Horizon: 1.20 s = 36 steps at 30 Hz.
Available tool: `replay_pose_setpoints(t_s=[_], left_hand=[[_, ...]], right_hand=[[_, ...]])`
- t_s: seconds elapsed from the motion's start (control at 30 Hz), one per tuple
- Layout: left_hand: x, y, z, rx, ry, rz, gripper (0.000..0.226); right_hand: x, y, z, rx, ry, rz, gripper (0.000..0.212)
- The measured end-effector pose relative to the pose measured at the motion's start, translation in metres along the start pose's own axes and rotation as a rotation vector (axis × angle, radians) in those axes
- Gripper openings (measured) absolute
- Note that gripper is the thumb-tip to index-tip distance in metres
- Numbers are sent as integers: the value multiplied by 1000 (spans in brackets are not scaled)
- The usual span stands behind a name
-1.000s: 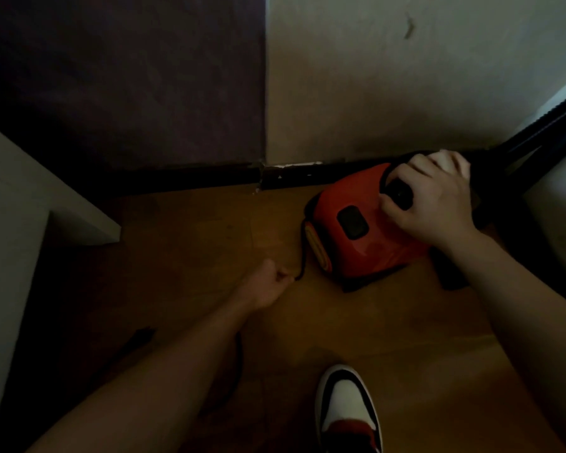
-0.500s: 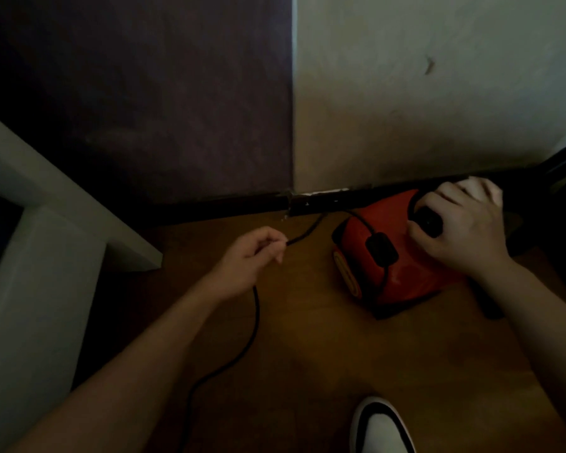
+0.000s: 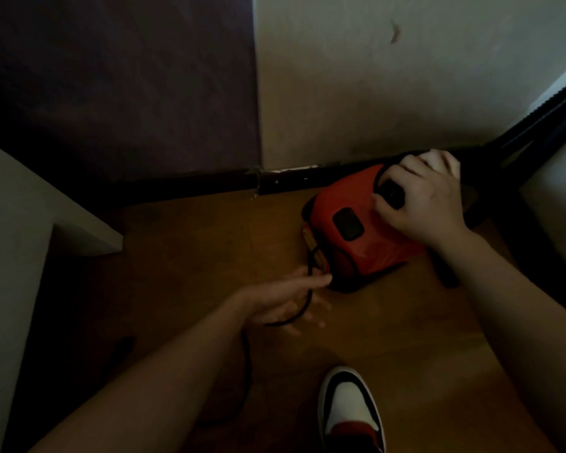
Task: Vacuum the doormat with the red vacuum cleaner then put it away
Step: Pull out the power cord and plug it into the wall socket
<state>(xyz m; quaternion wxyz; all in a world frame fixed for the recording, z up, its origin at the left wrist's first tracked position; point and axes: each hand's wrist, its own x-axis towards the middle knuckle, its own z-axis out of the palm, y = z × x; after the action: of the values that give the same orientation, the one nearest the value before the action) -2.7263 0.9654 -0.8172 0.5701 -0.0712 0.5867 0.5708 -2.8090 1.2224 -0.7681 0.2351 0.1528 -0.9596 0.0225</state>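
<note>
Dim corner: smooth brown wood floor [image 3: 193, 256] meets a pale wall. I see the glossy, rounded red vacuum cleaner [image 3: 356, 246] on the floor by the skirting, the right hand [image 3: 422, 207] curled over its top. The left hand [image 3: 285, 302], which was pinching the thin black cord [image 3: 308, 282] half a second ago, now sits lower with straight fingers and the cord draped across them.

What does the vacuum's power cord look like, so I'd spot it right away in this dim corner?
Find the red vacuum cleaner on the wooden floor by the pale wall. A thin black cord leaves its near end, crosses the left hand and trails down the floor left of the shoe. Unlike the thick ribbed hose on the right, it is slim and smooth.
</note>
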Motion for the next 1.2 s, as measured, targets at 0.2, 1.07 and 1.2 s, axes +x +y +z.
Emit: replay_pose_setpoints(t_s=[0.2, 1.07, 1.2], left_hand=[[23, 21, 10, -258, 383, 93, 69], [17, -42, -49, 975, 595, -20, 38], [-3, -29, -68, 1092, 675, -192, 47]], right_hand=[[0, 2, 2, 1, -28, 5, 34], [-1, 4, 5, 24, 23, 2, 33], [-1, 4, 6, 33, 18, -3, 32]])
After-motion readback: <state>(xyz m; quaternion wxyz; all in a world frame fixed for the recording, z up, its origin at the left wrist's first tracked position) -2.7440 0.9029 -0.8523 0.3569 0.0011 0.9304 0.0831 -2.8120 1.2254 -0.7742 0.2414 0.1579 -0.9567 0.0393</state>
